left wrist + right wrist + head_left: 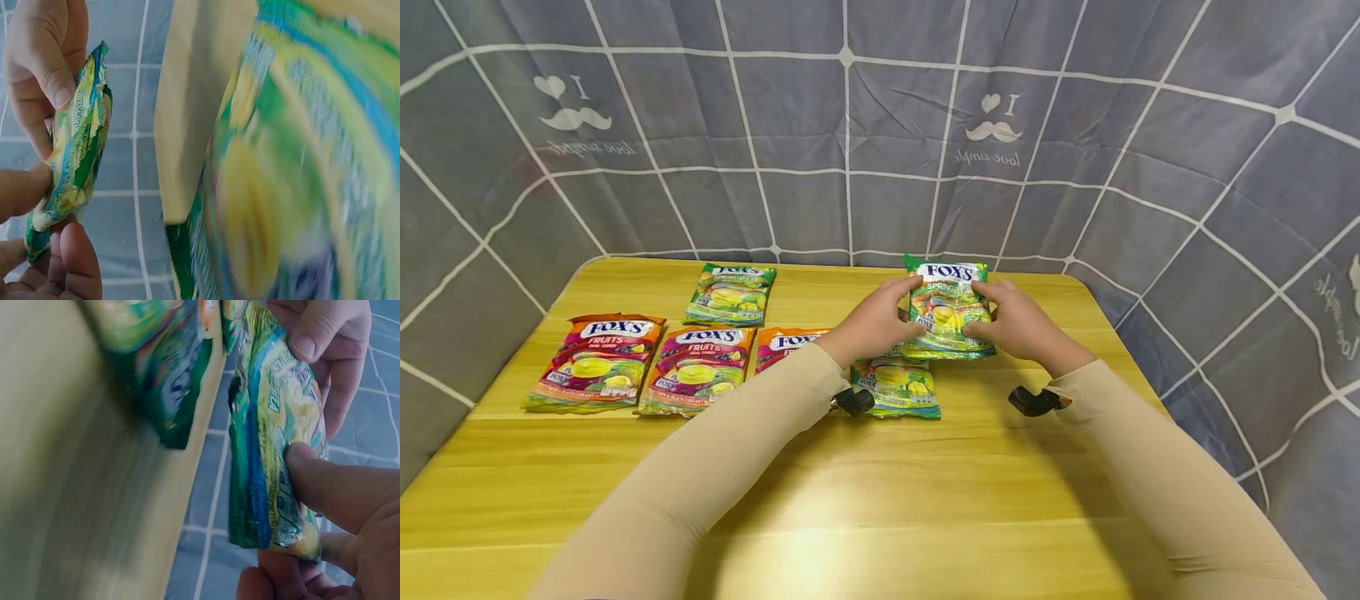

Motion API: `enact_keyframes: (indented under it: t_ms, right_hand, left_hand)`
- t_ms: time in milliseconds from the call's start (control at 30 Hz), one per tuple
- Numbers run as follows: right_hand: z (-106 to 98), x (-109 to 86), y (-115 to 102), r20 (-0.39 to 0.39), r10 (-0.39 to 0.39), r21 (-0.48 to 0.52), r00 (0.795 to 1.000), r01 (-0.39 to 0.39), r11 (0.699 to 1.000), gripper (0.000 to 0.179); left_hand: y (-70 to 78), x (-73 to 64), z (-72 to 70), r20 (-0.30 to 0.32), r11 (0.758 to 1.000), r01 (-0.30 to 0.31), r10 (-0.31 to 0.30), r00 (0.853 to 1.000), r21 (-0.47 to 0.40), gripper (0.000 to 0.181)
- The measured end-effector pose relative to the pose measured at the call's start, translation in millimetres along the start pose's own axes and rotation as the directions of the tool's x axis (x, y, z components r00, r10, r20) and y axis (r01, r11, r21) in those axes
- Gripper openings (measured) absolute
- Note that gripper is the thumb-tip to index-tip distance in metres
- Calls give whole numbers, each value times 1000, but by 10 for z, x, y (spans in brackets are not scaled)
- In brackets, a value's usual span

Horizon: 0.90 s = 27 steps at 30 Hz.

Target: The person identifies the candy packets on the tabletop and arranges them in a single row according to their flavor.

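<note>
A green Fox's Spring Tea candy bag point(949, 312) is held up above the table between both hands. My left hand point(880, 318) pinches its left edge, thumb in front. On the opposite edge my right hand point(1021, 323) grips it the same way. Both wrist views show this candy bag point(75, 150) edge-on, with thumbs on one face and fingers on the other. Just below it, a second green candy bag point(904, 398) lies on the table, partly covered by the left hand and the held bag.
Three red-orange Fox's Fruits bags lie in a row to the left: one at the far left point(597, 364), one beside it point(698, 368), and one point(778, 346) partly behind the left forearm. Another green bag point(730, 294) lies behind them. Grey checked cloth point(895, 117) surrounds the wooden table point(925, 517).
</note>
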State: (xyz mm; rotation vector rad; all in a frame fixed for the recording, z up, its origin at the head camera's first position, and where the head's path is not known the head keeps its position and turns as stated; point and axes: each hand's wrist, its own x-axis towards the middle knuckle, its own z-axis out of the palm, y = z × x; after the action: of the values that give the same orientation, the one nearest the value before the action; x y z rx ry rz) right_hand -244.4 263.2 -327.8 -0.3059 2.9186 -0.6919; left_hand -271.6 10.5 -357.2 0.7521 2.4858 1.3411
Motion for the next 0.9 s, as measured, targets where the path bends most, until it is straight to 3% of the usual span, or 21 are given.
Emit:
enact_keyframes:
  t_ms: [333,467,600,733,833,900]
  right_hand:
    - [-6,-215,348,65,-26,-76,998,31,997,84]
    - [12,-288,448,99,-19,-73,995,27,997,85]
    - [53,-330,542,152,6,-66,988,4,998,86]
    - [123,-339,625,189,2,-77,982,12,997,84]
    - [176,-332,677,199,-18,-84,980,36,996,82]
    - [198,-329,707,205,-26,-86,978,45,995,81]
  left_hand:
    - [126,21,392,116,993,3,-17,993,116,86]
    - [143,24,519,163,977,-2,-33,986,214,86]
    - [159,19,625,204,932,-16,-63,977,363,87]
    - [163,10,701,227,861,-44,-83,970,506,86]
    - [147,11,737,224,819,-51,-97,970,572,85]
    - [135,12,748,221,807,-46,-106,969,589,85]
